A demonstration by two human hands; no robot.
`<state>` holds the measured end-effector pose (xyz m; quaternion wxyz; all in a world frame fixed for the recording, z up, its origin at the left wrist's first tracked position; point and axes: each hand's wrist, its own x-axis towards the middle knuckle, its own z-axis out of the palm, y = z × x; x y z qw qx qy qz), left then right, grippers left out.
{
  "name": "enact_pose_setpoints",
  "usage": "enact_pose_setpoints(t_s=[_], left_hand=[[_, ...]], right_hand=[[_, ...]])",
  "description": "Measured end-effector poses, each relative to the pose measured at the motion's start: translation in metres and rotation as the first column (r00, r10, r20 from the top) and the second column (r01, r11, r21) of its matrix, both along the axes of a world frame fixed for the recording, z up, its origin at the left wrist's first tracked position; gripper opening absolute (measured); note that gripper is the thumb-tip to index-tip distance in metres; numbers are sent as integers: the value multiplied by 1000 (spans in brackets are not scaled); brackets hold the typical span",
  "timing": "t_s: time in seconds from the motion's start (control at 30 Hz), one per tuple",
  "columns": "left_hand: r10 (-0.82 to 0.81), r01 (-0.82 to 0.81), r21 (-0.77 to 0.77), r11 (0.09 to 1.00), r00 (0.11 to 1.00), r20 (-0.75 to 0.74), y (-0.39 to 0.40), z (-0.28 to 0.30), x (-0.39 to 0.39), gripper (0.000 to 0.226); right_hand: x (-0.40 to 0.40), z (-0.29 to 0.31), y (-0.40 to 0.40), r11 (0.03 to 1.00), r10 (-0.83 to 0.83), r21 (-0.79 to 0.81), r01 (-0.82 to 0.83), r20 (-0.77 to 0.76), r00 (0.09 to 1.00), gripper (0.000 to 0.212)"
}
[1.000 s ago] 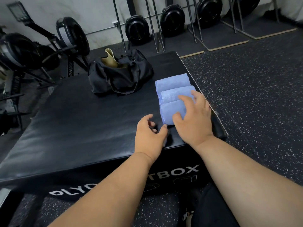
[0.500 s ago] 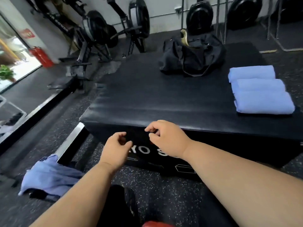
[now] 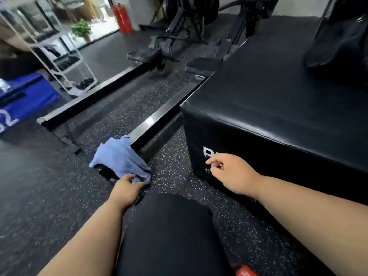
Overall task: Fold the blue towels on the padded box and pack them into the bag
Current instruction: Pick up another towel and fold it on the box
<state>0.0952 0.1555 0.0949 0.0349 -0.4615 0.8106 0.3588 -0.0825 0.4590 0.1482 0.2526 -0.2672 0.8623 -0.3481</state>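
The left hand (image 3: 127, 191) has dropped to the crumpled blue towel (image 3: 119, 158) on the floor, fingers closing on its near edge — soft, light, best gathered by a corner — the right hand (image 3: 232, 172) loosely curled, empty.

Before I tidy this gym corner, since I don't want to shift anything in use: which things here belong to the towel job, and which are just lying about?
In use:
blue towel on the floor, left hand touching it
padded box
black bag

Lying about:
fire extinguishers
white rack
potted plant
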Motion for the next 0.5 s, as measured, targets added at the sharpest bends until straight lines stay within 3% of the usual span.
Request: enact_pose_setpoints(t_s=[0.27, 0.5], left_hand=[[239, -229, 156, 961, 970, -48, -68, -64, -21, 55], [466, -397, 369, 840, 877, -117, -112, -98, -55, 59]], right_hand=[[-15, -25, -104, 990, 116, 79, -118, 38, 993, 21], [-35, -58, -166, 991, 118, 51, -126, 134, 984, 22]])
